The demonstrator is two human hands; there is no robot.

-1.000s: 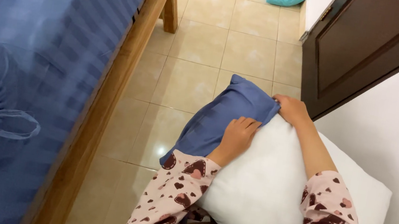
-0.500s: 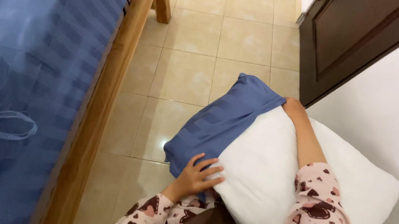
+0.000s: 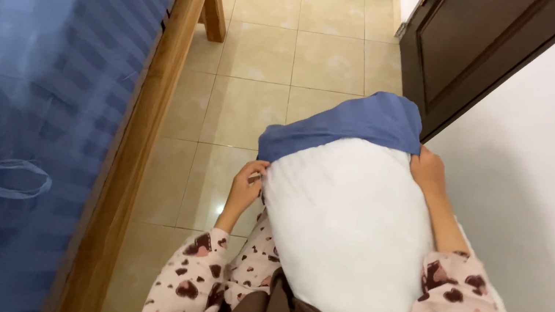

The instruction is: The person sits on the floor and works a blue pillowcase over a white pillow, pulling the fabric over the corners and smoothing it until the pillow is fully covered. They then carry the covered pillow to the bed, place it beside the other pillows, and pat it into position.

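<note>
Blue pillowcase (image 3: 364, 121) caps far end of white pillow (image 3: 348, 226) held against your chest. Your left hand (image 3: 247, 182) pinches case edge at left side; right hand (image 3: 427, 171) clenches edge at right, fingers curled into fabric.

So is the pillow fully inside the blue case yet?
No, only partly in: the blue pillowcase covers just the far end of the white pillow.

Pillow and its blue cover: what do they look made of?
Pillow: plain white woven cloth, matte, probably cotton over soft filling; it bulges and dents under the right hand. Blue cover: thin matte fabric that folds and drapes loosely; left hand holds its edge.
</note>
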